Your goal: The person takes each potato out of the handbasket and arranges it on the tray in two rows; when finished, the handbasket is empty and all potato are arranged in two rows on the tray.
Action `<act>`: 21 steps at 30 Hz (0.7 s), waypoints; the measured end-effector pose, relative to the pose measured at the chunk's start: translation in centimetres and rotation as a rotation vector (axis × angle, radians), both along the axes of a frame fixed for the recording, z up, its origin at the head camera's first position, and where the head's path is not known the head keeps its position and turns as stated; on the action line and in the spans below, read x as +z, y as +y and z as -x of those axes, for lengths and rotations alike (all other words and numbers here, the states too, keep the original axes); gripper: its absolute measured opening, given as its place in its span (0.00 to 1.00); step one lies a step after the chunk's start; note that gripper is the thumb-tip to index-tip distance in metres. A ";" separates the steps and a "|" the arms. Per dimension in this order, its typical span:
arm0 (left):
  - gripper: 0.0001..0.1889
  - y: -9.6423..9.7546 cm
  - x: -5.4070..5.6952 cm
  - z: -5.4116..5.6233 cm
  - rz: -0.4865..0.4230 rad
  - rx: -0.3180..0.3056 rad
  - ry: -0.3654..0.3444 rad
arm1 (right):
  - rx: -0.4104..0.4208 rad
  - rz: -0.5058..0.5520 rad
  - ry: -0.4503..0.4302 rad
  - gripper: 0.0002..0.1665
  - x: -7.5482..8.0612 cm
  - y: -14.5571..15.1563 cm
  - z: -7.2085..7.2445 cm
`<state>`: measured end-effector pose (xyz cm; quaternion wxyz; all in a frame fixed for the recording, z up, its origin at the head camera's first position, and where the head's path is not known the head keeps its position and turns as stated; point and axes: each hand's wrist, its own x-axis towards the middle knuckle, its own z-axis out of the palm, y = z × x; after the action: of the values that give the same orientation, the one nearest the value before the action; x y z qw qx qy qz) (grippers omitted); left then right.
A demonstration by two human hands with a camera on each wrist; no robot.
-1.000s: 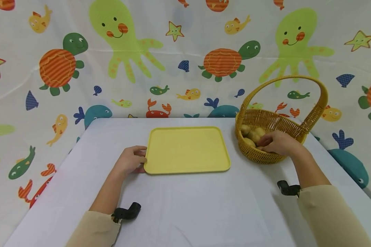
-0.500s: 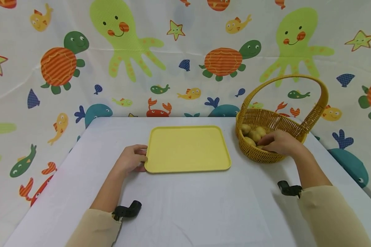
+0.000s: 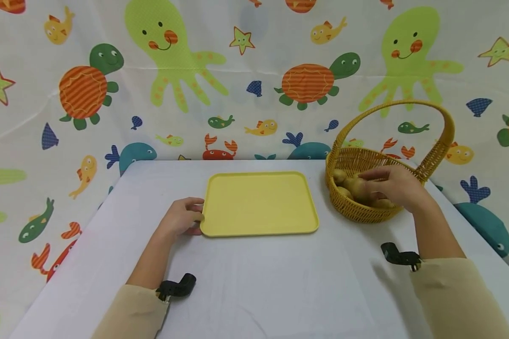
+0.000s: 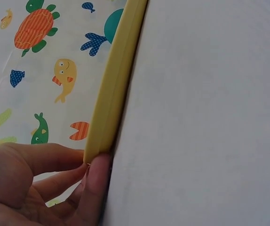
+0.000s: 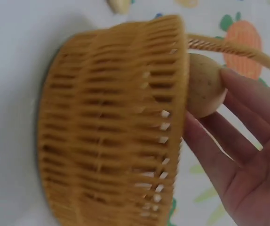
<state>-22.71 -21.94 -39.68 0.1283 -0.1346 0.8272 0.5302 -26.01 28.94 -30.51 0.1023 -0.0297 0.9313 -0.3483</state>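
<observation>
In the head view, a flat yellow tray (image 3: 260,203) lies on the white table, its long sides running left to right. My left hand (image 3: 181,217) is at its near left corner; the left wrist view has thumb and fingers pinching the tray's rim (image 4: 109,94) from both sides. To the right stands a wicker basket (image 3: 356,211) with a tall arched handle and several potatoes (image 3: 345,192) inside. Between the fingers and thumb of my right hand (image 3: 398,186) is a potato (image 5: 206,85), held at the basket's rim; the basket wall hides its lower part in the right wrist view.
The basket's handle (image 3: 443,136) arches over its opening, right beside my right forearm. A white cloth (image 3: 271,282) covers the table. Behind it hangs a curtain (image 3: 254,113) printed with sea animals. A black wrist camera (image 3: 176,286) is strapped at each sleeve.
My right hand has risen a little and shifted right inside the basket, with a potato now showing in its grip. My left hand stays at the tray's corner.
</observation>
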 end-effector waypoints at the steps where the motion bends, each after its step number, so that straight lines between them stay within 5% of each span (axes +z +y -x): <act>1: 0.30 0.0 0.1 0.1 0.000 0.000 0.001 | -0.014 0.025 0.009 0.36 0.2 -0.2 -0.1; 9: 0.30 -0.1 0.3 0.3 0.011 0.007 0.007 | -0.063 0.273 0.091 0.38 1.1 -1.6 -0.6; 21: 0.31 -0.3 -0.2 -0.3 -0.023 0.003 0.000 | 0.017 0.395 0.141 0.34 1.6 -5.7 -0.8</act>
<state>-22.42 -22.20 -39.84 0.1292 -0.1346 0.8207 0.5400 -25.19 23.24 -28.95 0.0320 -0.0814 0.8495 -0.5203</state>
